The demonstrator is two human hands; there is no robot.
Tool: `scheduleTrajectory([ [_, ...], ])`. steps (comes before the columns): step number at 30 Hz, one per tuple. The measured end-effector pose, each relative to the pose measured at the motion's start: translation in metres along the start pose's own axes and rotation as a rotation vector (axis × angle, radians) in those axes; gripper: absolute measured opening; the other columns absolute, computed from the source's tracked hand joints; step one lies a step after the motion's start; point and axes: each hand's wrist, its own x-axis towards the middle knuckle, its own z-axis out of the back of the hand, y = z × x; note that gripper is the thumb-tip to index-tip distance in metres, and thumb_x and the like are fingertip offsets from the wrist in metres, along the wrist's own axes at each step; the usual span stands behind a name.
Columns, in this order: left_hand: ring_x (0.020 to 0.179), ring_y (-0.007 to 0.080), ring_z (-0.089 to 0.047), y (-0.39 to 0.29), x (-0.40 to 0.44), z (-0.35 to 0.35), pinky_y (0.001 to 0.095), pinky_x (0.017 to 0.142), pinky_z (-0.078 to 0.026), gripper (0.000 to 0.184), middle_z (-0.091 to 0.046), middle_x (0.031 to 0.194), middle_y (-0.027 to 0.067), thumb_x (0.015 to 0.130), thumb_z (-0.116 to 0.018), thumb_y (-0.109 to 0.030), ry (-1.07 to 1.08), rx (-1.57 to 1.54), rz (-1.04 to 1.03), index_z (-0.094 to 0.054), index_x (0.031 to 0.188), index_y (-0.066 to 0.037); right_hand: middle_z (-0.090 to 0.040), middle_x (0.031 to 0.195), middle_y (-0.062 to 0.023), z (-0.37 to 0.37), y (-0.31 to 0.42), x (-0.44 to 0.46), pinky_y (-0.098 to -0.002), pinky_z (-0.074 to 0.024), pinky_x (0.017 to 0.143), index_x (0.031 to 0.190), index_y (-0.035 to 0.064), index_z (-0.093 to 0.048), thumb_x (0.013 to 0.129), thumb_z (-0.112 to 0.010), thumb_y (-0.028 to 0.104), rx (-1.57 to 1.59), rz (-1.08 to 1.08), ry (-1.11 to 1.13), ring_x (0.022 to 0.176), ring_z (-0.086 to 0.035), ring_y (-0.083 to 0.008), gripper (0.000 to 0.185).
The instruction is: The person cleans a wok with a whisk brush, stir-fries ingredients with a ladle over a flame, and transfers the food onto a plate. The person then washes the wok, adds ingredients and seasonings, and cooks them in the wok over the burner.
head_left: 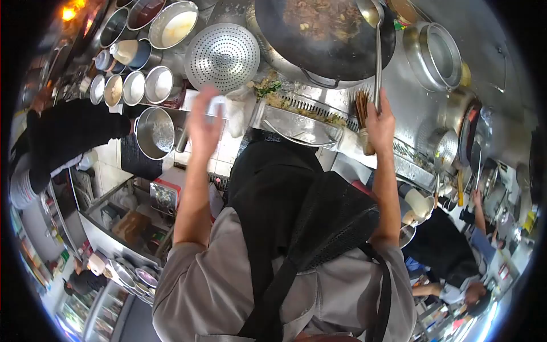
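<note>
Ladle (378,64) in R hand (380,124), fingers wrapped round handle; bowl end over R side of wok (327,57), can't tell if touching metal. Could splash, prob. from a fast drag thru the steaming food (322,20). Right beside R hand, bamboo brush (361,111): could topple from a sideways knock; contact unclear. L hand (204,122) blurred, fingers spread, nothing visibly held, just on near side of strainer (222,52). Could clip strainer's rim, or snag cloth (237,111) alongside, on a careless sweep. Further L, small bowls (158,99) packed close: easily spilled if bumped. Beyond, co-worker's sleeve (80,128) nr pot (147,145): poss. collision from reaching that way simultaneously.
</note>
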Motion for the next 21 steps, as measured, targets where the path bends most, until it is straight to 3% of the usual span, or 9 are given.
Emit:
scheduleTrajectory([
  [1, 0.127, 0.0342, -0.059, -0.027, -0.005, -0.024, 0.0422, 0.108, -0.046, 0.039, -0.065, 0.125, 0.0169, 0.089, -0.067, 0.003, 0.07, 0.029, -0.04, -0.061, 0.126, -0.004, -0.069, 0.085, -0.0205, -0.015, -0.018, 0.013, -0.0364, -0.052, 0.067, 0.148, 0.0021, -0.05, 0.097, -0.066, 0.017, -0.071, 0.174, -0.071, 0.069, -0.062, -0.0205, 0.055],
  [3, 0.137, 0.0363, -0.051, -0.08, -0.007, -0.07, 0.0436, 0.113, -0.04, 0.04, -0.06, 0.136, 0.0168, 0.088, -0.069, 0.001, 0.203, -0.023, -0.125, -0.062, 0.128, -0.004, -0.068, 0.083, -0.0207, -0.024, -0.026, 0.026, -0.0377, -0.053, 0.067, 0.148, 0.0026, -0.051, 0.098, -0.065, 0.017, -0.081, 0.239, -0.045, 0.068, -0.063, -0.0223, 0.054],
  [6, 0.146, 0.0398, -0.038, -0.124, 0.0, -0.128, 0.0493, 0.118, -0.034, 0.056, -0.049, 0.149, 0.0185, 0.089, -0.07, -0.004, 0.353, -0.088, -0.261, -0.052, 0.141, -0.004, -0.066, 0.078, -0.0186, -0.008, -0.011, 0.028, -0.0379, -0.0536, 0.064, 0.148, 0.0043, -0.05, 0.097, -0.066, 0.015, 0.105, -0.05, 0.285, 0.063, -0.062, -0.0222, 0.055],
  [9, 0.15, 0.0416, -0.031, -0.138, 0.004, -0.172, 0.0508, 0.121, -0.03, 0.069, -0.043, 0.154, 0.0203, 0.088, -0.072, -0.013, 0.362, 0.171, -0.303, -0.042, 0.15, -0.003, -0.063, 0.073, -0.0168, 0.023, -0.012, 0.02, -0.0361, -0.0519, 0.06, 0.148, 0.0041, -0.05, 0.096, -0.067, 0.013, 0.419, -0.147, 0.413, 0.059, -0.058, -0.0194, 0.056],
  [10, 0.151, 0.0412, -0.027, -0.133, 0.003, -0.183, 0.0501, 0.122, -0.027, 0.078, -0.038, 0.157, 0.0216, 0.087, -0.074, -0.019, 0.386, 0.242, -0.306, -0.036, 0.153, -0.001, -0.067, 0.079, -0.0229, 0.029, -0.018, 0.021, -0.0404, -0.0536, 0.062, 0.147, 0.0038, -0.051, 0.095, -0.067, 0.011, 0.388, -0.145, 0.401, 0.063, -0.066, -0.0275, 0.055],
  [13, 0.151, 0.0407, -0.027, -0.128, -0.004, -0.196, 0.049, 0.122, -0.027, 0.08, -0.038, 0.156, 0.0216, 0.085, -0.075, -0.019, 0.38, 0.333, -0.285, -0.036, 0.152, -0.001, -0.07, 0.091, -0.0304, 0.034, -0.032, 0.05, -0.0457, -0.0553, 0.07, 0.146, 0.0028, -0.051, 0.095, -0.066, 0.01, -0.011, 0.216, 0.105, 0.08, -0.072, -0.0414, 0.054],
  [17, 0.151, 0.0394, -0.028, -0.128, -0.003, -0.195, 0.048, 0.122, -0.029, 0.08, -0.039, 0.154, 0.0196, 0.084, -0.075, -0.017, 0.396, 0.366, -0.275, -0.036, 0.152, -0.001, -0.072, 0.098, -0.0273, 0.035, -0.044, 0.1, -0.0444, -0.0537, 0.077, 0.15, 0.0122, -0.05, 0.096, -0.065, 0.018, -0.086, 0.19, 0.198, 0.084, -0.072, -0.0387, 0.056],
  [18, 0.15, 0.0391, -0.029, -0.128, -0.001, -0.195, 0.0479, 0.122, -0.029, 0.08, -0.04, 0.154, 0.019, 0.084, -0.075, -0.017, 0.398, 0.367, -0.265, -0.036, 0.152, -0.001, -0.069, 0.115, -0.0282, 0.035, -0.047, 0.103, -0.0435, -0.0534, 0.087, 0.149, 0.0143, -0.051, 0.095, -0.065, 0.016, -0.07, 0.257, 0.235, 0.104, -0.07, -0.0411, 0.056],
  [21, 0.15, 0.0378, -0.029, -0.128, -0.004, -0.195, 0.0476, 0.121, -0.031, 0.079, -0.041, 0.154, 0.0174, 0.084, -0.075, -0.015, 0.397, 0.367, -0.252, -0.036, 0.152, -0.002, -0.062, 0.133, -0.0258, 0.057, -0.065, 0.093, -0.0427, -0.0509, 0.096, 0.149, 0.0158, -0.052, 0.095, -0.065, 0.013, -0.141, 0.43, 0.433, 0.119, -0.063, -0.0406, 0.055],
])
